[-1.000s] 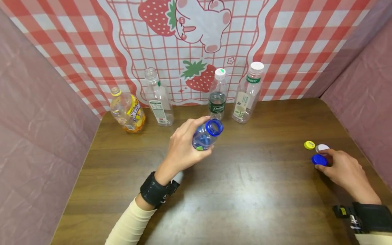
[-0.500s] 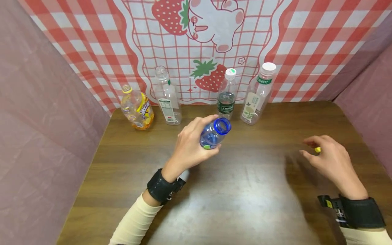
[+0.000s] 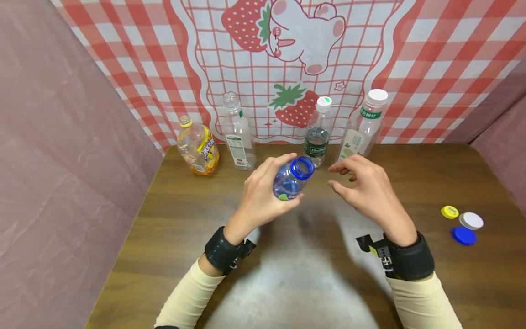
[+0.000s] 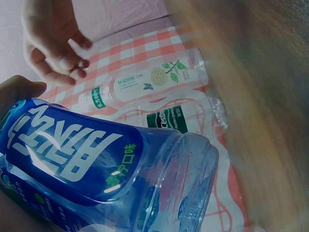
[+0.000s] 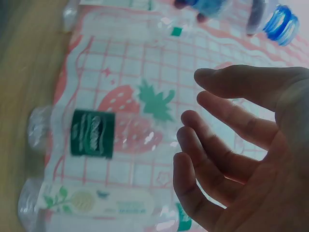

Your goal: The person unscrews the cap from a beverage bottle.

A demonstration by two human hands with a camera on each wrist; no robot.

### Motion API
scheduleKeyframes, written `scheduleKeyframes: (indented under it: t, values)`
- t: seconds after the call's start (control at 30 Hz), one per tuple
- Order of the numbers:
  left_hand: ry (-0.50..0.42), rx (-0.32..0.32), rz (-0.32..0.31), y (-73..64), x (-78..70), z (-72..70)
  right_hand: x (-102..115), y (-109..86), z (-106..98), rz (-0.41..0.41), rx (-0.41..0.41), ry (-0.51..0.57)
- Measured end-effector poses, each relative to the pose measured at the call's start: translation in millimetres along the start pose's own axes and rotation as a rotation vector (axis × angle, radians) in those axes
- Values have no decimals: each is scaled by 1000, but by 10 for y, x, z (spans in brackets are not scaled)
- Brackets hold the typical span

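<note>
Blue label (image 4: pixel 72 150) and rim (image 3: pixel 302 178) mark the clear, tilted, open-mouthed bottle (image 3: pixel 287 183).

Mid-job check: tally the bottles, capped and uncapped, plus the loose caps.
Capped: 2 (green-label bottle, cream-label bottle)
Uncapped: 3 (blue bottle, yellow-label bottle, white-label bottle)
Loose: 3 (yellow cap, white cap, blue cap)
Total: 8
</note>
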State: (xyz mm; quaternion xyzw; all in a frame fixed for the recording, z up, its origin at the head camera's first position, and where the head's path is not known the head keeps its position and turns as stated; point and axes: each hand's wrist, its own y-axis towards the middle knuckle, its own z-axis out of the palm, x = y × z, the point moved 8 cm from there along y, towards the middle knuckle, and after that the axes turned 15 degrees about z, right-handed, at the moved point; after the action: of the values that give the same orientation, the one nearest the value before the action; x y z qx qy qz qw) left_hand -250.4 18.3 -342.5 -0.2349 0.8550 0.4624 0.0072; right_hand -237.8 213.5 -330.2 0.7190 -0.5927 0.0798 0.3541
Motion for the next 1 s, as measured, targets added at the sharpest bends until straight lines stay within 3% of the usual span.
scheduleKeyframes:
  t: [0.2,0.3,0.4,0.53,0.67,0.87,1.0]
  values:
    - [-11,-17,-12,15,28,34,62,-3,-5,-34,21,24]
    - [-29,-26,-44,7,94,68,9,3,-20,-4,39,2]
    - [-62,-74,-98,-28,203,103,-59,-1,-30,40,64,-22]
    - [-74,-179,-167,-57,425,133,-114,-19,-14,81,110,-34]
    - [-113,-223,-246,62,717,259,-157,-48,-19,97,138,-32]
    - [-259,-300,-467,288,1181,515,-158,-71,-38,86,141,-23]
    - [-170,-290,-542,384,1380,622,-149,-66,-77,81,133,-18]
